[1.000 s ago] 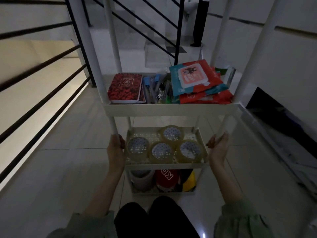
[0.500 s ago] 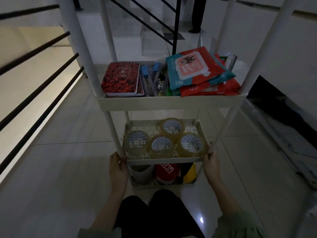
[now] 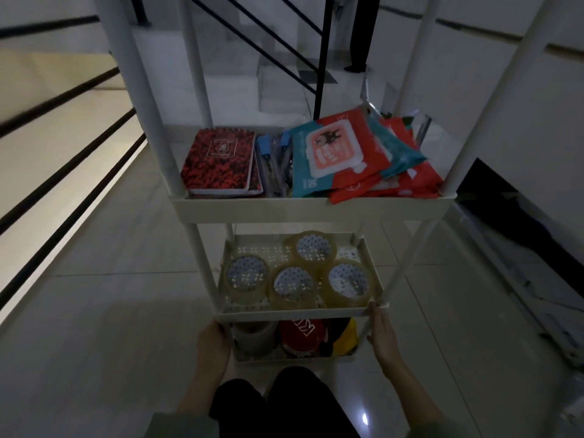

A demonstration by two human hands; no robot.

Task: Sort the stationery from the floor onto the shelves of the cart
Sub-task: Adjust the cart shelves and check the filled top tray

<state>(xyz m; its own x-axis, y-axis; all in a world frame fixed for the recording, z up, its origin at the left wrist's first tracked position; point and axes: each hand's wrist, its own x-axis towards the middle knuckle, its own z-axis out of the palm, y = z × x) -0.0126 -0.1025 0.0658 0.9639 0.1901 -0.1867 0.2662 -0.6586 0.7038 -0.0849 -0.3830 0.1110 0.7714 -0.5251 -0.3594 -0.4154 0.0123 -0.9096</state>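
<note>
The white cart point(image 3: 313, 210) stands right in front of me on the tiled floor. Its upper shelf holds a red notebook point(image 3: 218, 162), a bunch of pens point(image 3: 273, 162) and a pile of red and teal wipe packs point(image 3: 341, 153). Several clear tape rolls point(image 3: 292, 284) lie on the middle shelf. On the bottom shelf are a white roll point(image 3: 254, 338), a red item point(image 3: 301, 338) and something yellow point(image 3: 346, 338), partly hidden. My left hand point(image 3: 213, 343) grips the front left leg below the middle shelf. My right hand point(image 3: 380, 336) holds the front right leg.
A black railing point(image 3: 63, 147) runs along the left. Behind the cart rises a staircase with a black railing point(image 3: 320, 74), and a person's dark leg point(image 3: 360, 33) stands at the back. A dark low object point(image 3: 521, 222) lies at the right. My knees point(image 3: 284, 403) are at the bottom.
Both hands have slid down the cart's front legs from beside the middle shelf to just below it. The view has dropped and the cart looks closer.
</note>
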